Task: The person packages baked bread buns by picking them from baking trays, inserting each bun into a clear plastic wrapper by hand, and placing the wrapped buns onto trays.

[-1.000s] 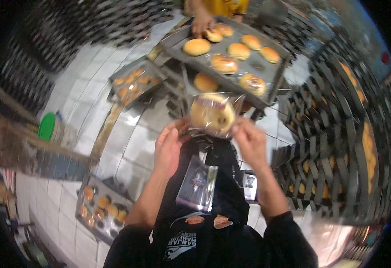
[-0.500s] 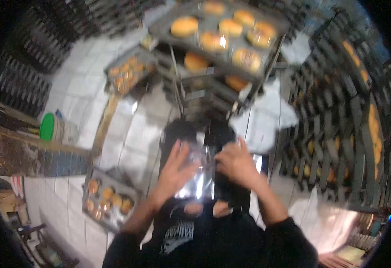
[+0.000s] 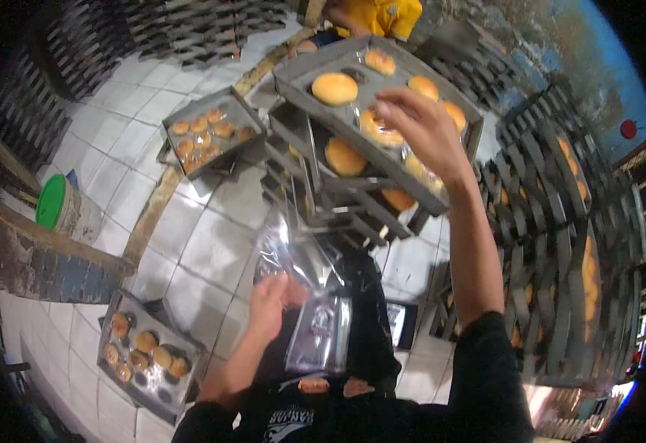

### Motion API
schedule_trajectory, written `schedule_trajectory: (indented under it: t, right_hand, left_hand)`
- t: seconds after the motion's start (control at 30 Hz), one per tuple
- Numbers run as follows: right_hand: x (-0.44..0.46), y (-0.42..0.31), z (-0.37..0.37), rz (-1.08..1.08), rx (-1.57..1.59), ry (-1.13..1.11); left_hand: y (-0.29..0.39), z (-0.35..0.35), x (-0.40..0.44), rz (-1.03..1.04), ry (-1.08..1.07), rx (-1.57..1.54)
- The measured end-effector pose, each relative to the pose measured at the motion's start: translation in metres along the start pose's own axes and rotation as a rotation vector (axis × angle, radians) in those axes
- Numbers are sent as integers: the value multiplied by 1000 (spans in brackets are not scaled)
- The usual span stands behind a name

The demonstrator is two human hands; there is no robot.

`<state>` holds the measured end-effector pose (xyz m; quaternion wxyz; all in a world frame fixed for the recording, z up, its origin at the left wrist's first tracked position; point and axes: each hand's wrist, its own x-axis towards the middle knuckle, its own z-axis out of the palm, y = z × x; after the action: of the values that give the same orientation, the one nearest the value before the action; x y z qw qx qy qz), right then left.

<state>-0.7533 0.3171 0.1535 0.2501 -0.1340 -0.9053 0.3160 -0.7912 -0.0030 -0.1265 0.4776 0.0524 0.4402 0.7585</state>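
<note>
My left hand [image 3: 273,304] pinches a clear plastic bag [image 3: 282,255] that stands up, loose and open-looking, above my lap. Under it lies a stack of flat clear bags [image 3: 320,332] with dark printing. My right hand [image 3: 427,136] is stretched over the top baking tray [image 3: 315,65], its fingers apart. Just below those fingers is a glossy bun [image 3: 379,128]; whether they touch it I cannot tell. A plain round bun [image 3: 334,88] sits to the left on the same tray, and several other buns lie around it.
More trays are stacked beneath the top one. A tray of small buns [image 3: 223,128] and another bun tray [image 3: 140,359] rest on the left floor. A green-lidded bucket [image 3: 79,214] stands by a wooden post. Stacked trays [image 3: 551,244] fill the right. Beyond sits a person in a yellow shirt [image 3: 382,16].
My right hand has left my lap and reached forward over the top tray. My left hand has lifted a bag from the stack. The view has tilted, bringing the person in yellow into sight.
</note>
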Motion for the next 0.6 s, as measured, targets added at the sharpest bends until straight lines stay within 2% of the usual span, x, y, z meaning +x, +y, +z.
schedule_trajectory:
  t: [0.03, 0.07, 0.1, 0.17, 0.27, 0.37, 0.47, 0.5, 0.6]
  right_hand:
    - [48, 7, 3, 52, 140, -41]
    - [101, 57, 10, -6, 82, -89]
    - [150, 110, 24, 136, -89, -78]
    - [173, 111, 49, 174, -537, -31]
    - [174, 80, 75, 362, -623, -132]
    - [155, 54, 75, 177, -257, -177]
    - [139, 73, 97, 182, 69, -150]
    - [135, 61, 87, 248, 140, -192]
    - [93, 4, 61, 186, 373, 125]
  left_hand:
    - [4, 7, -1, 52, -41, 111]
    - [8, 13, 0, 44, -13, 92]
    - [9, 14, 1, 47, -13, 87]
    - [13, 18, 3, 84, -19, 55]
    - [10, 10, -1, 105, -19, 30]
    - [13, 9, 3, 125, -18, 10]
    - [32, 22, 4, 81, 21, -32]
    - [37, 28, 7, 86, 39, -72]
    - [61, 33, 20, 71, 173, -174]
